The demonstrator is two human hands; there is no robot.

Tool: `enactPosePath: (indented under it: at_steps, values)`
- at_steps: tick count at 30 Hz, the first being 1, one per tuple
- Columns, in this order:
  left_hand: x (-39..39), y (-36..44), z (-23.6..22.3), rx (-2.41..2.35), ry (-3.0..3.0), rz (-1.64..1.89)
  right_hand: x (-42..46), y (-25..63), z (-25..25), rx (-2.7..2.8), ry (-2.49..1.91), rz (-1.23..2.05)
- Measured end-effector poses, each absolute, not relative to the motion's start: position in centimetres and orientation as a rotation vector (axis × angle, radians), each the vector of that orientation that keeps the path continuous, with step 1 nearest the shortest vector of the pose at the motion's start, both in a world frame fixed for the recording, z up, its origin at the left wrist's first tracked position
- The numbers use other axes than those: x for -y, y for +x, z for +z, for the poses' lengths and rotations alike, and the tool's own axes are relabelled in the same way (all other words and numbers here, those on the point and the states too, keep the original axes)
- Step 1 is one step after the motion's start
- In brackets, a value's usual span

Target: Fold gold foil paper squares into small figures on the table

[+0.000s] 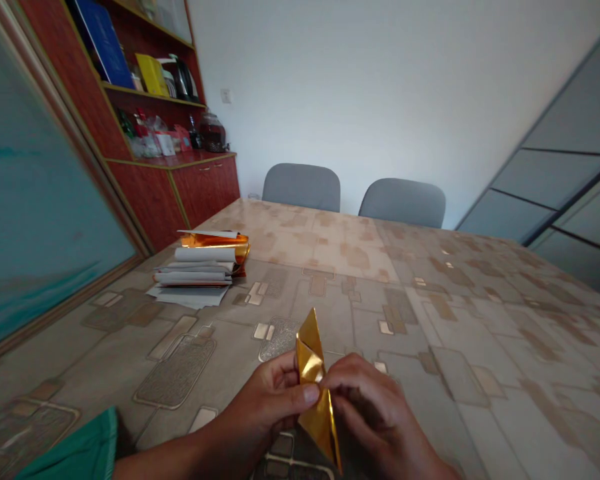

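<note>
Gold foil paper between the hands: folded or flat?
Folded. The shiny gold foil paper shows creased, overlapping layers and a pointed tip, pinched between the left hand and right hand.

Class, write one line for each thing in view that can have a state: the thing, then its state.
Gold foil paper, folded to a point.
Left hand, pinching the foil.
Right hand, gripping the foil.
Stack of paper sheets, piled, orange foil curled on top.
Red cabinet doors, shut.

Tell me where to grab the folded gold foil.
Take the folded gold foil by its upper tip, coming from the far side, above the hands. The left hand and right hand cover its middle and lower part, so that narrow point is the free part.
</note>
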State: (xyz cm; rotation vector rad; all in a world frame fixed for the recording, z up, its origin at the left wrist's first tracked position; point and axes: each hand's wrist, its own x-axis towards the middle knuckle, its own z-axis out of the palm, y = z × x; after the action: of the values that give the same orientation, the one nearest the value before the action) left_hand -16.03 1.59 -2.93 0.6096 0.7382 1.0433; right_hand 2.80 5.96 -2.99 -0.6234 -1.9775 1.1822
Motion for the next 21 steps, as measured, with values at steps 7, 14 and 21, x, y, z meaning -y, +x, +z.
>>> enactPosePath:
  at_steps: [7, 14, 21]
  values:
    - [-2.0, -17.3, -2.2, -0.832, 0.791, 0.699, -6.3, 3.4, -2.2, 1.549, -0.626, 1.625]
    - [-2.3, -18.5, -1.2, -0.897, 0.723, 0.654, -6.5, 4.0, -1.2, 2.04, -0.407, 1.283]
    - [-2.1, -18.4, -1.6, -0.556, 0.561, 0.884, -6.4, 4.5, -1.9, 2.16, -0.534, 0.759]
